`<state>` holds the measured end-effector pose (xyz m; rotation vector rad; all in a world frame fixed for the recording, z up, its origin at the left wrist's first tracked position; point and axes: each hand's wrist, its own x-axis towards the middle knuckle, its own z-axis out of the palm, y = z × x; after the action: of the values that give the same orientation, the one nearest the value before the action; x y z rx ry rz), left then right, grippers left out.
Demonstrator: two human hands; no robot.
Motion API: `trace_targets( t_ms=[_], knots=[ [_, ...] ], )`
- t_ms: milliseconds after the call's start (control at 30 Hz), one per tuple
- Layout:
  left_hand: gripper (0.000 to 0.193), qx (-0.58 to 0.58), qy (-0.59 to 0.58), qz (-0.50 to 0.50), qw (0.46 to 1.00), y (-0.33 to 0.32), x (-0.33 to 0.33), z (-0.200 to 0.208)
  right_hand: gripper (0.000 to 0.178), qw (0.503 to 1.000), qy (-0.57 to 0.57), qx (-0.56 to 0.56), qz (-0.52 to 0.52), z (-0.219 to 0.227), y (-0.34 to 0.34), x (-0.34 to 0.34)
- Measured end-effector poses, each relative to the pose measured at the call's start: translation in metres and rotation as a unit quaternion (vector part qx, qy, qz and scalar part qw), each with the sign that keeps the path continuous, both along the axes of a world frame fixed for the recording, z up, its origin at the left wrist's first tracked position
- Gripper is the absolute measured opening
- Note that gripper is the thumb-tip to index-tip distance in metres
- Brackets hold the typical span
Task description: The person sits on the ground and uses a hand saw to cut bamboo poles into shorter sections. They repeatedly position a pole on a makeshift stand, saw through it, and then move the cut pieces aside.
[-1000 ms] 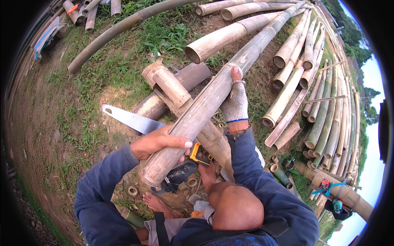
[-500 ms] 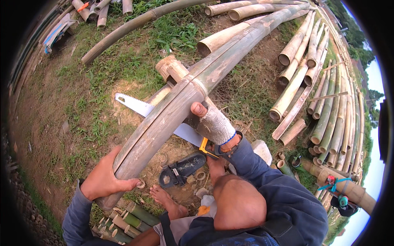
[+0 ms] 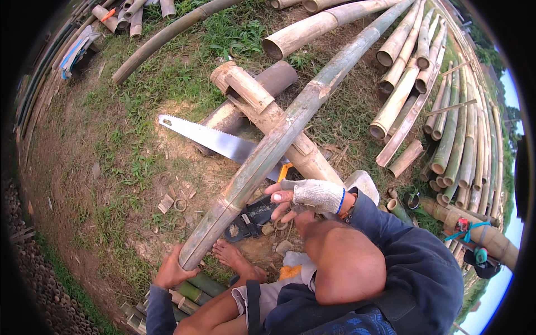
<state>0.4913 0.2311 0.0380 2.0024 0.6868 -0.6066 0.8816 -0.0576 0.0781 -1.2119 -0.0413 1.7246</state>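
A long greenish-brown bamboo pole (image 3: pixel 268 139) runs from lower left to the far upper right, resting across a notched bamboo support (image 3: pixel 304 153). My left hand (image 3: pixel 172 269) is closed round the pole's near end. In a fingerless white knit glove, my right hand (image 3: pixel 304 195) is apart from the pole, fingers spread and holding nothing. Just beyond its fingertips is the yellow-and-black handle (image 3: pixel 285 171) of a handsaw. The saw's bright blade (image 3: pixel 209 137) points left, teeth upward, and passes beneath the pole, which hides part of it.
A thick dark bamboo log (image 3: pixel 273 81) lies crosswise under the support. Stacked poles (image 3: pixel 466 134) fill the right side. Short cut pieces (image 3: pixel 190 293) lie by my left hand. A black sandal (image 3: pixel 248 220) is near my bare foot (image 3: pixel 240 259). Farther left, a curved pole (image 3: pixel 167 39) lies on grass.
The pole's near end has dropped lower and shifted right, with my left hand still on it. My right hand has come off the pole and moved down and right, its fingers now spread.
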Motion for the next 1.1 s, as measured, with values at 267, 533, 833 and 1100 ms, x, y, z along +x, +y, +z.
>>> trace_targets(
  t_ms=[267, 533, 833, 1100],
  knots=[
    [0.077, 0.093, -0.027, 0.001, 0.995, -0.008, -0.011, -0.007, 0.06, 0.954, 0.16, 0.107, -0.228, -0.059, 0.047, -0.018],
    [0.075, 0.26, -0.058, 0.03, 0.963, 0.024, -0.058, -0.005, 0.047, 0.973, 0.165, 0.112, -0.116, -0.076, 0.116, -0.067],
    [0.075, 0.27, -0.002, 0.08, 0.96, 0.018, -0.083, -0.048, 0.079, 0.82, -0.51, 0.105, 0.238, -0.126, 0.05, -0.054],
    [0.101, 0.264, -0.047, 0.019, 0.963, 0.024, -0.087, -0.034, 0.077, 0.685, -0.694, -0.11, 0.194, -0.189, -0.068, -0.055]
  ],
)
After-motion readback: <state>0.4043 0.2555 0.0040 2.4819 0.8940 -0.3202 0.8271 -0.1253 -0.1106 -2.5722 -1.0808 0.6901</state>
